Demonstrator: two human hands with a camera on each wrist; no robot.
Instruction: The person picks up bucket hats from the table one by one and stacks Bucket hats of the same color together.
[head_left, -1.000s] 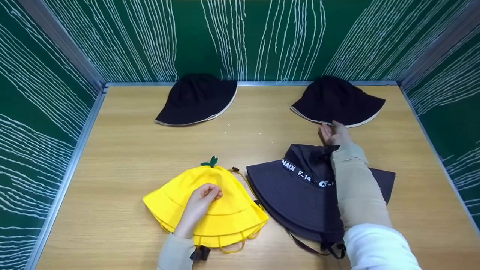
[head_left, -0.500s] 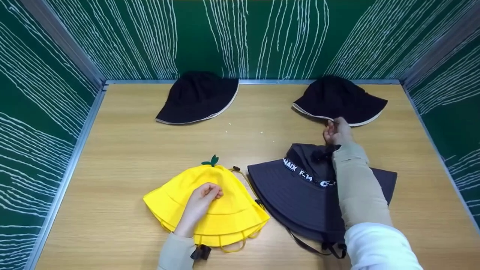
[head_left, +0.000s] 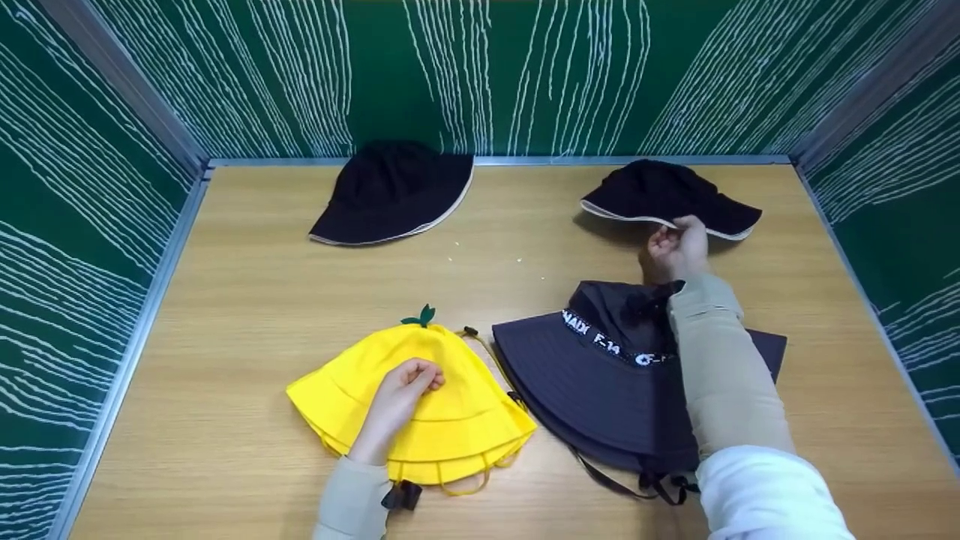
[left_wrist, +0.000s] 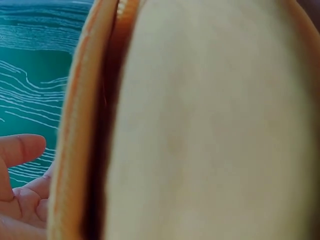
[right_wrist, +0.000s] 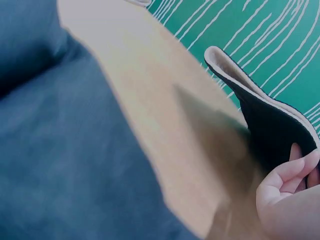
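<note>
My right hand pinches the front brim of a black bucket hat with a pale edge, at the back right in the head view. That brim is raised off the table, with a shadow beneath it. In the right wrist view, the thumb and fingers hold the folded brim. My left hand, fingers loosely curled and holding nothing, is over a yellow bucket hat with a green leaf on top. Whether it touches the fabric I cannot tell. A blurred pale surface with an orange-yellow edge covers most of the left wrist view.
Under my right forearm lies a wide-brimmed dark grey hat with a lettered band and black straps. Another black bucket hat sits at the back left. Green walls with white lines enclose the wooden table at the back and sides.
My right hand, with fingers first spread at the right black bucket hat's brim, has closed on it and lifted that front edge. My left hand has stayed over the yellow hat.
</note>
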